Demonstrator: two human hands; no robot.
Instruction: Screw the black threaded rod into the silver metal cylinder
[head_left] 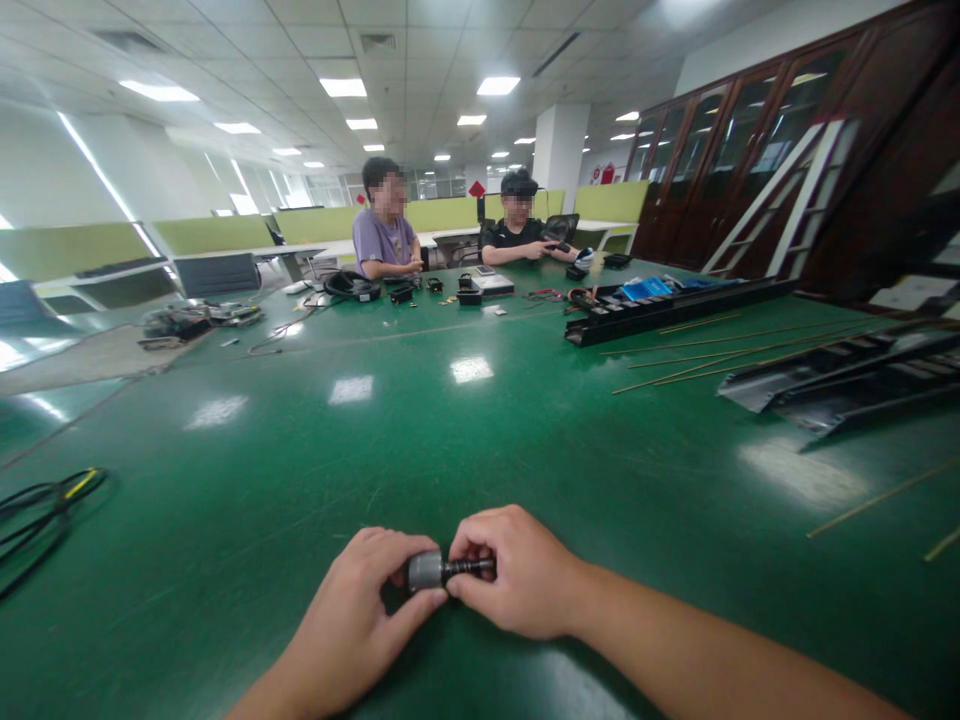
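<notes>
Close to me, just over the green table, both hands are on one small metal part, a grey cylinder with a dark ridged shaft coming out of its right end. My left hand is closed round the cylinder, thumb below and fingers above. The fingers of my right hand wrap the shaft, thumb at its lower side. The part lies roughly level, its axis running left to right. My fingers hide some of both ends, and I cannot tell its exact kind.
Black cable lies coiled at left. Thin rods and dark metal channels lie at right, with a longer channel behind. Two people sit across the table near small black devices. A ladder leans by the cabinets.
</notes>
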